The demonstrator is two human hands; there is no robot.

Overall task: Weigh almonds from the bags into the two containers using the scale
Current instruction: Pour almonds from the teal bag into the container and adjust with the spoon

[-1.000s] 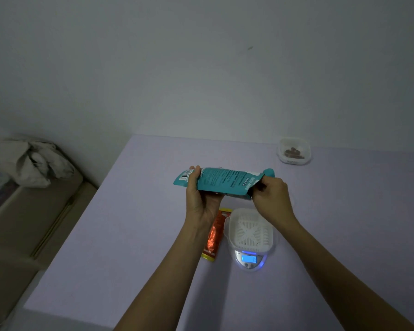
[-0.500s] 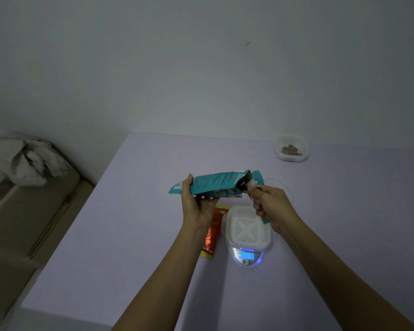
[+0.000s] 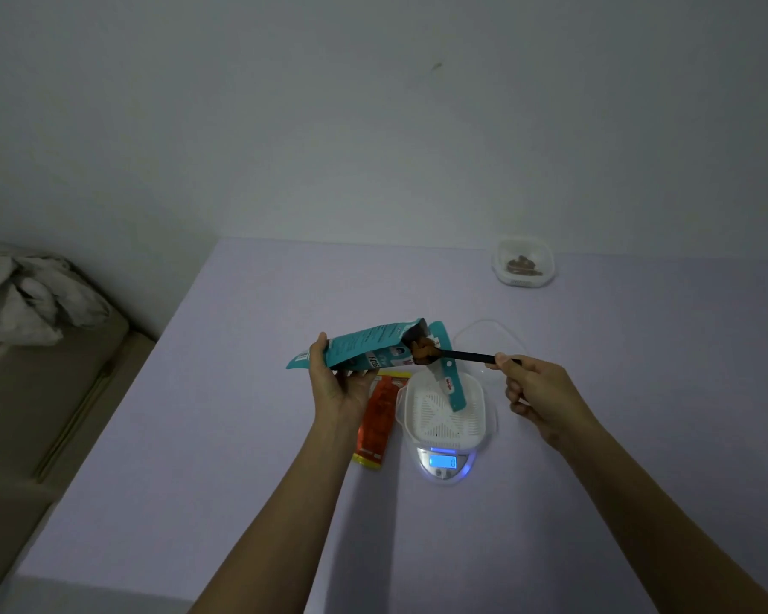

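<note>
My left hand (image 3: 338, 383) grips a teal almond bag (image 3: 364, 347) lying sideways in the air, its torn strip hanging down over the white container (image 3: 444, 414). My right hand (image 3: 533, 387) pinches the handle of a black spoon (image 3: 462, 355) whose bowl, at the bag's mouth, carries brown almonds (image 3: 423, 350). The white perforated container sits on the digital scale (image 3: 443, 464), whose blue display is lit. A second clear container (image 3: 524, 261) holding some almonds stands at the far right of the table. An orange bag (image 3: 380, 418) lies flat left of the scale.
A clear lid (image 3: 484, 339) lies behind the scale. The lavender table (image 3: 240, 392) meets the wall at the back. Crumpled grey cloth (image 3: 32, 303) lies on a beige surface left of the table.
My right hand has pulled away to the right, drawing the black spoon loaded with almonds out of the bag's mouth. The bag's torn strip now hangs over the white container.
</note>
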